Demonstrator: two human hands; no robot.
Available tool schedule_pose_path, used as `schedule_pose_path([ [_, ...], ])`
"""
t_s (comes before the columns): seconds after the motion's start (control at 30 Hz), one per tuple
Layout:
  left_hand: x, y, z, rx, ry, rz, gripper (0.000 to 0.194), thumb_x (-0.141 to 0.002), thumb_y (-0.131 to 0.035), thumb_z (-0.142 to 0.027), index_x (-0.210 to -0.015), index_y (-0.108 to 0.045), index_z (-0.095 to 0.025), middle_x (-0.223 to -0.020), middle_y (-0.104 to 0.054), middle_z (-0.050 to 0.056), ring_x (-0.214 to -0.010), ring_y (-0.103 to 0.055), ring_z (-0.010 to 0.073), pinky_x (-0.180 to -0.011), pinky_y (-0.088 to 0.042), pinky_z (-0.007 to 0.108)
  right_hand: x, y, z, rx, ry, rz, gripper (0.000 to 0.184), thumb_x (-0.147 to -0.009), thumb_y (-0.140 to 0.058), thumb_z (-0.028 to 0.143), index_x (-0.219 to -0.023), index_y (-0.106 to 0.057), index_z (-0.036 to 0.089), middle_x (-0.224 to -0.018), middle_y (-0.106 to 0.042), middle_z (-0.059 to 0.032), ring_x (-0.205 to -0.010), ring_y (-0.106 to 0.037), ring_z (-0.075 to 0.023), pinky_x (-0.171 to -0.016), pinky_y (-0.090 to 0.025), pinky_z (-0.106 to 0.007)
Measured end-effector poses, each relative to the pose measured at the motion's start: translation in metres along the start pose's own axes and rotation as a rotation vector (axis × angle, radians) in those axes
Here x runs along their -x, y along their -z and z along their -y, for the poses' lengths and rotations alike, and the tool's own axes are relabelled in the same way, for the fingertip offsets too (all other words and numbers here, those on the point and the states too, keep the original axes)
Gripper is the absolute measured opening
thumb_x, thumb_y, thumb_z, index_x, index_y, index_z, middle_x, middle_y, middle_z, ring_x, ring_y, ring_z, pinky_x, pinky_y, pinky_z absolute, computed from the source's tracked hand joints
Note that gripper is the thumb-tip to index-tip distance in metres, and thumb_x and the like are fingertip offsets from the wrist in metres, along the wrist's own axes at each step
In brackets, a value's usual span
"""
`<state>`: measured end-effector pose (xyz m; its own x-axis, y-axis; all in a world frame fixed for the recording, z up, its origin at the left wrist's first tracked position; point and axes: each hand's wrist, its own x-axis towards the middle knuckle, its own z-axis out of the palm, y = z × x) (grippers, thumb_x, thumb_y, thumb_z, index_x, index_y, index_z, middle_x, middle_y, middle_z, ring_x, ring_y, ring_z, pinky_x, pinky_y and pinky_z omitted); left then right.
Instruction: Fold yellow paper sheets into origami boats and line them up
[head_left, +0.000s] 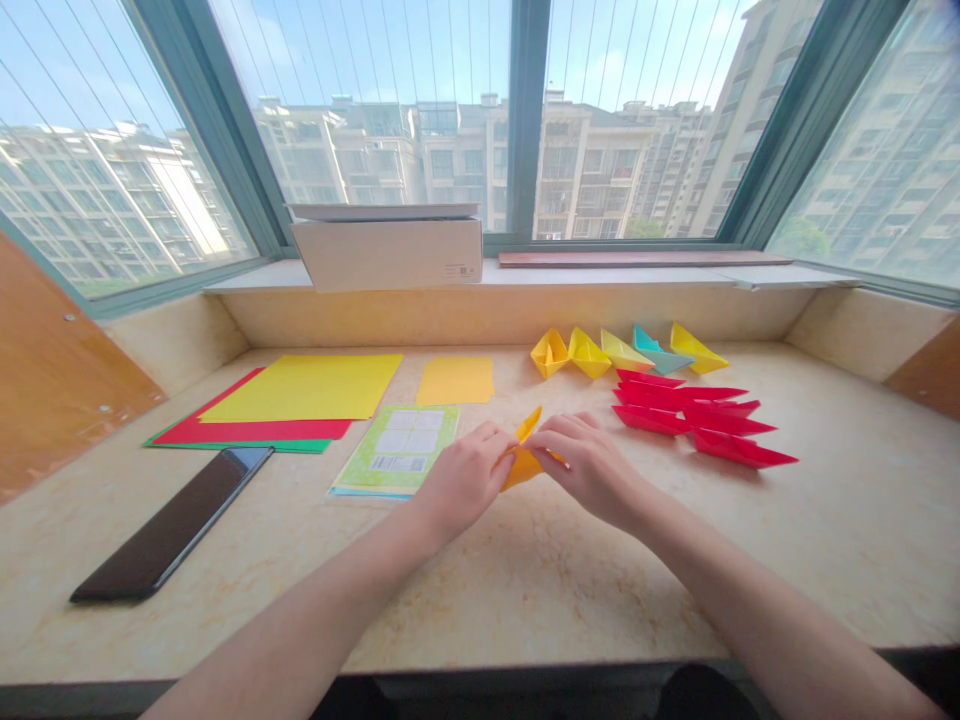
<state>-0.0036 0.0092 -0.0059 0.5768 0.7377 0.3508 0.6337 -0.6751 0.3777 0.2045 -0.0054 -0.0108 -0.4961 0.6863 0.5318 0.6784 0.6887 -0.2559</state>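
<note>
Well to the left of the grip and nearer the person lies a dark phone (pixel 172 525); beyond it, farther from the person than the grip, a yellow sheet (pixel 307 387) overlaps a red sheet (pixel 244 432), with the edge of a green sheet (pixel 300 447) showing underneath. Closer in, just left of the grip, is a green patterned packet (pixel 416 425), and beyond that a small stack of orange-yellow paper (pixel 456 380). The left hand (pixel 469 468) is closed in a pinch, fingers curled, on the left side of a folded orange paper (pixel 525 470), one tip of which stands up between the hands. The right hand (pixel 589 462) pinches the same piece from its right side, fingertips drawn close together; the fingers hide the exact contact. Beyond the grip to the right stand a row of folded boats (pixel 589 355), mostly yellow with one blue, and, farther right, overlapping red boats (pixel 739 450).
</note>
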Motion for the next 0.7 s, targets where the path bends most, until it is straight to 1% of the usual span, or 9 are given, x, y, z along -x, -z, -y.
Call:
schedule_pose_path([
  [0.2, 0.0001, 0.0012, -0.0001, 0.02, 0.007, 0.012, 0.02, -0.098, -0.045, -0.02, -0.101, -0.064, -0.019, -0.099, -0.064, 0.005, -0.092, -0.062, 0.0196, -0.081, -0.05, 0.032, -0.0008, 0.0002, 0.0008, -0.038, -0.012, -0.019, 0.013, -0.097, -0.054, 0.018, -0.099, -0.066, 0.021, -0.1, -0.068, -0.0043, -0.09, -0.061, -0.0187, -0.086, -0.038, -0.036],
  [0.4, 0.0009, 0.0012, -0.0014, 0.017, 0.009, 0.012, 0.02, -0.098, -0.045, -0.019, -0.102, -0.064, -0.018, -0.098, -0.063, 0.005, -0.091, -0.062, 0.0198, -0.08, -0.05, 0.032, 0.0007, 0.0016, -0.0026, -0.03, -0.01, -0.005, 0.014, -0.097, -0.055, 0.021, -0.1, -0.069, 0.024, -0.092, -0.066, -0.0034, -0.085, -0.061, -0.0188, -0.085, -0.039, -0.037],
  [0.53, 0.001, 0.0016, -0.0016, 0.007, 0.003, 0.016, 0.019, -0.097, -0.046, -0.018, -0.101, -0.064, -0.018, -0.098, -0.063, 0.005, -0.091, -0.062, 0.0196, -0.079, -0.05, 0.032, 0.0006, 0.0018, -0.0037, -0.025, 0.006, -0.024, 0.017, -0.096, -0.055, 0.019, -0.104, -0.068, 0.025, -0.093, -0.067, -0.0034, -0.087, -0.061, -0.0191, -0.085, -0.038, -0.036],
  [0.7, 0.0012, 0.0008, -0.0015, -0.026, -0.01, 0.018, 0.018, -0.097, -0.046, -0.019, -0.1, -0.064, -0.018, -0.097, -0.064, 0.005, -0.09, -0.062, 0.0192, -0.08, -0.05, 0.031, -0.0014, 0.0027, -0.0022, -0.023, -0.018, -0.041, 0.012, -0.093, -0.055, 0.015, -0.094, -0.064, 0.021, -0.092, -0.069, -0.0028, -0.085, -0.062, -0.0181, -0.084, -0.038, -0.035],
])
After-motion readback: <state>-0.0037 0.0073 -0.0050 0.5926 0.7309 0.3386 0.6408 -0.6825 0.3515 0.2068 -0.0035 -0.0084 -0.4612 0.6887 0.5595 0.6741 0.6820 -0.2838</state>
